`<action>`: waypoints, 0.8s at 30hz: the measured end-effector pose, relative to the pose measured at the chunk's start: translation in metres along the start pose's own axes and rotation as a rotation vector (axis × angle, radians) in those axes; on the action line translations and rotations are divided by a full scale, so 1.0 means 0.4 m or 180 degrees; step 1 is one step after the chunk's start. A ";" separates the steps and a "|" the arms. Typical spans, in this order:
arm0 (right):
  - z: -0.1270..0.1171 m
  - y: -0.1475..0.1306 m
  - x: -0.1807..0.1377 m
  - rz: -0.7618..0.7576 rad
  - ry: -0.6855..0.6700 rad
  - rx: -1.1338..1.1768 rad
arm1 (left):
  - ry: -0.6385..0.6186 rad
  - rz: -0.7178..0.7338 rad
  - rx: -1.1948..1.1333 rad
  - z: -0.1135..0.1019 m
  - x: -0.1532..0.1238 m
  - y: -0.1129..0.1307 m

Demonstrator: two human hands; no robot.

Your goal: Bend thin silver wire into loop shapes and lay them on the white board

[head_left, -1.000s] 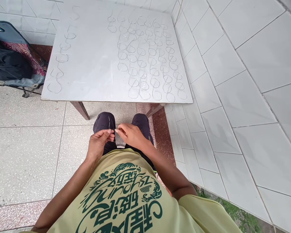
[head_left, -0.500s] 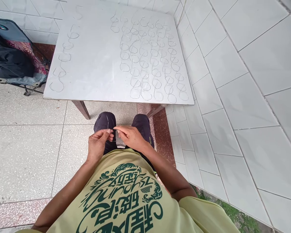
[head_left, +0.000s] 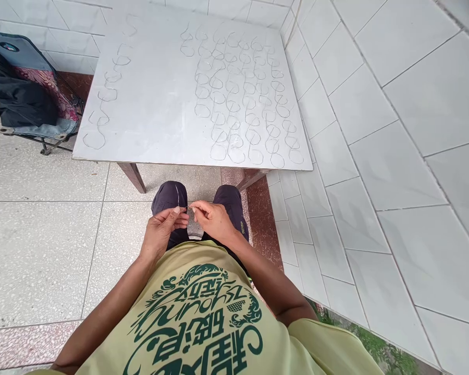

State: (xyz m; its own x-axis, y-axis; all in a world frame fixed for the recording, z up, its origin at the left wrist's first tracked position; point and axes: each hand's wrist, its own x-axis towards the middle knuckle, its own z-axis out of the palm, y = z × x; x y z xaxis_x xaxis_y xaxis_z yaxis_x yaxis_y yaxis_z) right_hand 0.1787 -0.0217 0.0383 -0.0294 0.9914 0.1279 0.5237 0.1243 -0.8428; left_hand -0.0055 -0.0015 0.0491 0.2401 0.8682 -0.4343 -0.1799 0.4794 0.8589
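A thin, pale wire (head_left: 178,194) stands up from the fingertips of my left hand (head_left: 162,228), above my left knee. Thumb and forefinger of that hand are pinched on it. My right hand (head_left: 214,221) is closed in a pinch beside the left fingertips, over the gap between my knees. A short stretch of wire seems to run between both sets of fingertips, too fine to follow fully. On the white table (head_left: 152,120) in front lie several thin S-shaped wires (head_left: 252,117), in rows on the right, with a column of more along the left edge.
A tiled wall (head_left: 394,166) borders the right side and meets the table. At left stands a folding chair (head_left: 31,57) with dark cloth (head_left: 23,99) on it. A wooden table leg (head_left: 132,177) stands ahead of my left knee.
My right fingertips have curled in and shifted slightly right. The left fingers have straightened a little, and the upright wire has moved slightly right. The view has shifted slightly.
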 end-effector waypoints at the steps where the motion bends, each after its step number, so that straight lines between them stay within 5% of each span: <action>1: 0.000 0.002 0.000 0.0037 0.0065 0.0007 | -0.0012 0.0026 0.0018 0.002 -0.002 0.000; 8: 0.005 0.020 -0.004 0.0401 0.0328 0.0298 | -0.0007 0.0013 0.0221 0.005 -0.014 0.000; 17: 0.011 0.002 -0.015 0.0394 -0.0019 0.0516 | 0.0026 0.0372 0.0365 0.009 0.005 -0.008; 24: -0.034 0.009 0.019 0.0645 -0.0255 0.2346 | -0.0403 -0.0003 0.0299 0.010 -0.016 0.010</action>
State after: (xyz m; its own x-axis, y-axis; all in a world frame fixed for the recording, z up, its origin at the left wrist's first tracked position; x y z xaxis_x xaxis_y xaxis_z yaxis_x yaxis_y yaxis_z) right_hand 0.1922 -0.0142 0.0433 -0.0697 0.9943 -0.0809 -0.1765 -0.0921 -0.9800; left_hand -0.0041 -0.0058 0.0562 0.3597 0.8418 -0.4025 -0.0910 0.4609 0.8828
